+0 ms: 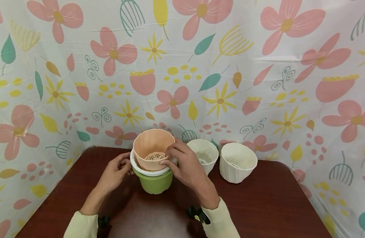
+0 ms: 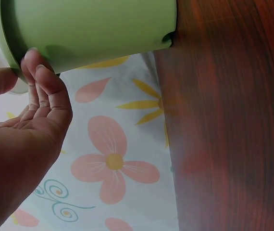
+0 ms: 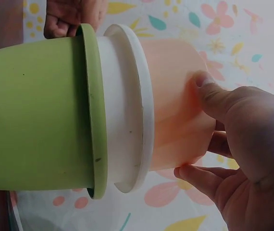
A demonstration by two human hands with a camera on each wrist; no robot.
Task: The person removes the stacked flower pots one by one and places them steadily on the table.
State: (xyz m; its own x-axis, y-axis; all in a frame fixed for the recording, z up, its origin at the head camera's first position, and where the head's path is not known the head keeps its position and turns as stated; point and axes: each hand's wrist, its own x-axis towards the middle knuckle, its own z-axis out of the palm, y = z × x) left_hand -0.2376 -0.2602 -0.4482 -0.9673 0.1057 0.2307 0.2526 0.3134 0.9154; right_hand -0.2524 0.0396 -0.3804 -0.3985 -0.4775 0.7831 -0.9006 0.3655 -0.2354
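Peach flowerpot (image 1: 154,142): it sits at the top of the nested stack, inside the white flowerpot (image 3: 120,96), and much of its wall stands out above the white rim.
Green flowerpot (image 1: 155,183): it is the outermost and lowest one, upright on the brown table (image 1: 259,205); the white rim rises a little above its rim.
Right hand (image 1: 188,165): thumb and fingers are bent and grip the peach flowerpot near its rim.
Left hand (image 1: 114,170): fingers are curled, and with the thumb they pinch the green flowerpot at its rim.
Cream flowerpots: one (image 1: 208,150) is partly hidden behind the right hand, the other (image 1: 236,173) stands just beside it.
Tilting: the right hand holds only one side, so an uneven pull or push could, I think, make the peach flowerpot lean and jam in the white one.
Dragging: if the walls stick together, the white flowerpot may move along with the peach one.
Slipping: the left hand has only a small hold, so the stack could perhaps turn or slide under a strong sideways force.
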